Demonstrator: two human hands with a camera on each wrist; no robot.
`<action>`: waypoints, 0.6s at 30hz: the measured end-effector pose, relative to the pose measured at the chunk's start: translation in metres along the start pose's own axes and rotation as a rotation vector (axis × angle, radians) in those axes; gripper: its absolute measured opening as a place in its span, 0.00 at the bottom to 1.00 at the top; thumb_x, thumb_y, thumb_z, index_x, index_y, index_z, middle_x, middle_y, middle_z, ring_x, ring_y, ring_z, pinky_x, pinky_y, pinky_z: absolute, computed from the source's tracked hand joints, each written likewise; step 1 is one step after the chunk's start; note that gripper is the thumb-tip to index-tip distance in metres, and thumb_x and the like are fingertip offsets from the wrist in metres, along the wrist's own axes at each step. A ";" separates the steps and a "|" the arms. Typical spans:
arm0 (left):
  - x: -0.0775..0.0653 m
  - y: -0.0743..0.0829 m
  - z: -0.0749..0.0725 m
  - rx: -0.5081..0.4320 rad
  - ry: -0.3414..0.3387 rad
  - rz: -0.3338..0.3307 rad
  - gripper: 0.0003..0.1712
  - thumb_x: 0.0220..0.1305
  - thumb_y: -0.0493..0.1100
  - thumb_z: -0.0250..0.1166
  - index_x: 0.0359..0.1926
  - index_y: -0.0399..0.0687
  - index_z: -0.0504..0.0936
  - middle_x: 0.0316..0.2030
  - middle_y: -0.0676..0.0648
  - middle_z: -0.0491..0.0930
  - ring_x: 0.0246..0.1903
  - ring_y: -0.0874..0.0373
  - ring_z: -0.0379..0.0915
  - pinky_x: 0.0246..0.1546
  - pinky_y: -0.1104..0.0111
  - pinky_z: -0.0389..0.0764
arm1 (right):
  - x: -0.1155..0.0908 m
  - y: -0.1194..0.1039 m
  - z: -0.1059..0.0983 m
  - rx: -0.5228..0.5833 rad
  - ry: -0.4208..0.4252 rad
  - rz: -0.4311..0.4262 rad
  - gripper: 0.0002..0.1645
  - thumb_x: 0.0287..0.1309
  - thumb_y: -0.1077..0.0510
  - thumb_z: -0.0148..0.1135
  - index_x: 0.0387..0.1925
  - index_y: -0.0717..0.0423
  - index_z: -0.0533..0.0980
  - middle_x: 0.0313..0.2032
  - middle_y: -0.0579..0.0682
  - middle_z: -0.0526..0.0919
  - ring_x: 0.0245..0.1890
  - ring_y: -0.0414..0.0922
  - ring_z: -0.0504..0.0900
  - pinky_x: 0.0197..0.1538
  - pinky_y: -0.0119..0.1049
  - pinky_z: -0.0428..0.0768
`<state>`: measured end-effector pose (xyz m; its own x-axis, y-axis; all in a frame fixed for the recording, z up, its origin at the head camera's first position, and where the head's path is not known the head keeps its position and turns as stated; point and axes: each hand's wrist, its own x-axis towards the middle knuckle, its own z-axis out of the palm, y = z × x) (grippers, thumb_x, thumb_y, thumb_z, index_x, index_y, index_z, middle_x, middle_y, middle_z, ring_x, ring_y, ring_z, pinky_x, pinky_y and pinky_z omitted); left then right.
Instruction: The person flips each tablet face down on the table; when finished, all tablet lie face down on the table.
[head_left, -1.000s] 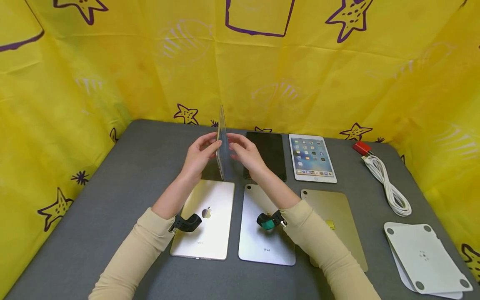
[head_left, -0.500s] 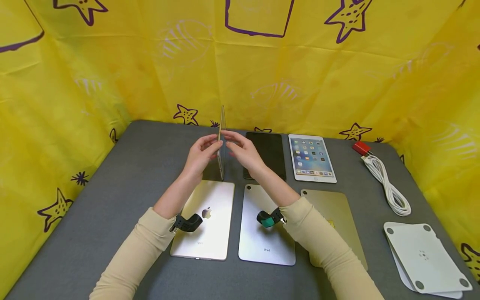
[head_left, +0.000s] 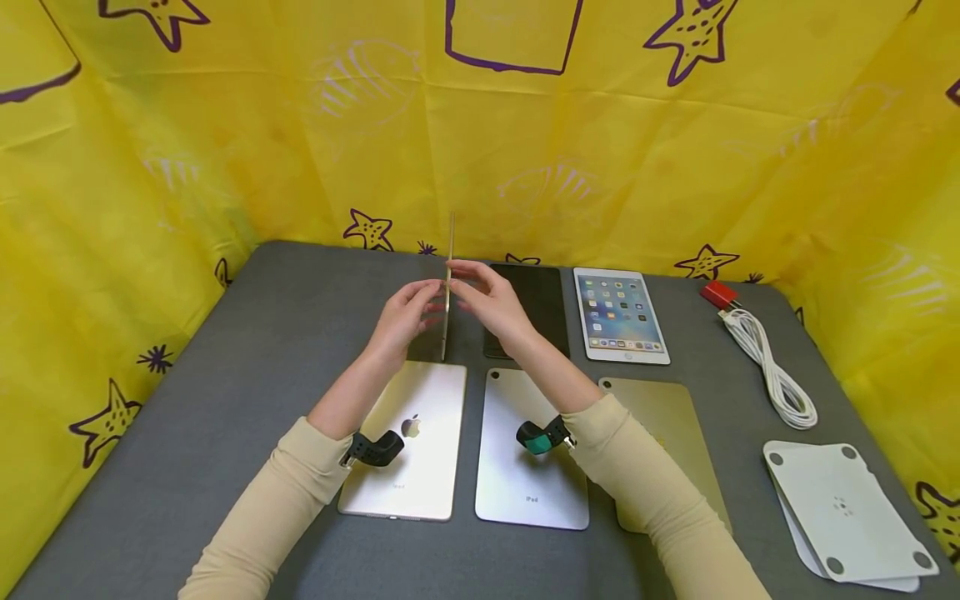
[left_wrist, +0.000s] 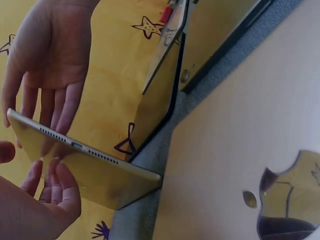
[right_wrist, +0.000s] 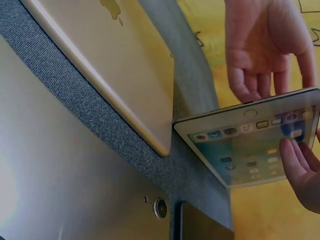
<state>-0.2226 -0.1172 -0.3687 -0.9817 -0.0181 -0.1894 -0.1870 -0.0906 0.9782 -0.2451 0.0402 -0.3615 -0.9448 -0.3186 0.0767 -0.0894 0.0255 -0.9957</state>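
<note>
A white-fronted tablet [head_left: 448,308] stands on its long edge on the grey table, nearly edge-on to me. Its lit screen with app icons faces right, as the right wrist view shows, and its gold back shows in the left wrist view. My left hand [head_left: 401,325] holds it from the back side, with the fingertips at the back. From the screen side my right hand [head_left: 495,308] holds it near the upper edge, fingertips against the screen. Just in front lies a gold tablet [head_left: 405,442], face down, below my left wrist.
A silver tablet [head_left: 528,483] and another gold tablet [head_left: 667,433] lie face down under my right arm. Behind are a black-screened tablet [head_left: 543,304] and a lit white tablet [head_left: 621,317]. At right are a red charger [head_left: 718,293], coiled white cable [head_left: 772,371] and stacked white plates [head_left: 847,512].
The upright tablet has turned and tipped slightly right, so its screen face no longer shows in the head view. My right hand's fingers have come in to its edge.
</note>
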 end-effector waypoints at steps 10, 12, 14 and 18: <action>0.008 -0.021 -0.014 0.218 -0.172 -0.139 0.31 0.73 0.48 0.55 0.69 0.36 0.62 0.66 0.38 0.64 0.65 0.44 0.61 0.64 0.56 0.66 | -0.007 0.001 -0.014 0.054 0.095 0.047 0.29 0.61 0.62 0.63 0.63 0.56 0.70 0.58 0.56 0.75 0.53 0.51 0.80 0.54 0.44 0.79; 0.010 -0.024 -0.016 0.209 -0.182 -0.159 0.32 0.73 0.48 0.55 0.70 0.35 0.60 0.68 0.37 0.62 0.66 0.44 0.59 0.65 0.56 0.65 | -0.008 0.001 -0.017 0.070 0.111 0.063 0.30 0.61 0.63 0.63 0.65 0.57 0.69 0.58 0.56 0.75 0.54 0.51 0.79 0.54 0.43 0.79; 0.011 -0.026 -0.018 0.188 -0.196 -0.177 0.33 0.73 0.47 0.54 0.71 0.35 0.57 0.68 0.37 0.61 0.67 0.44 0.58 0.66 0.56 0.64 | -0.009 0.002 -0.020 0.090 0.115 0.081 0.31 0.60 0.65 0.62 0.65 0.58 0.68 0.59 0.57 0.75 0.55 0.52 0.78 0.55 0.43 0.78; 0.013 -0.029 -0.020 0.163 -0.209 -0.194 0.34 0.73 0.46 0.53 0.71 0.34 0.56 0.68 0.36 0.60 0.68 0.44 0.57 0.66 0.56 0.63 | -0.013 0.006 -0.024 0.123 0.117 0.107 0.31 0.60 0.67 0.62 0.65 0.62 0.68 0.60 0.58 0.74 0.56 0.52 0.78 0.57 0.42 0.77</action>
<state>-0.2290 -0.1347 -0.4013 -0.9099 0.1905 -0.3684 -0.3578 0.0886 0.9296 -0.2415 0.0674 -0.3671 -0.9777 -0.2078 -0.0315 0.0460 -0.0654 -0.9968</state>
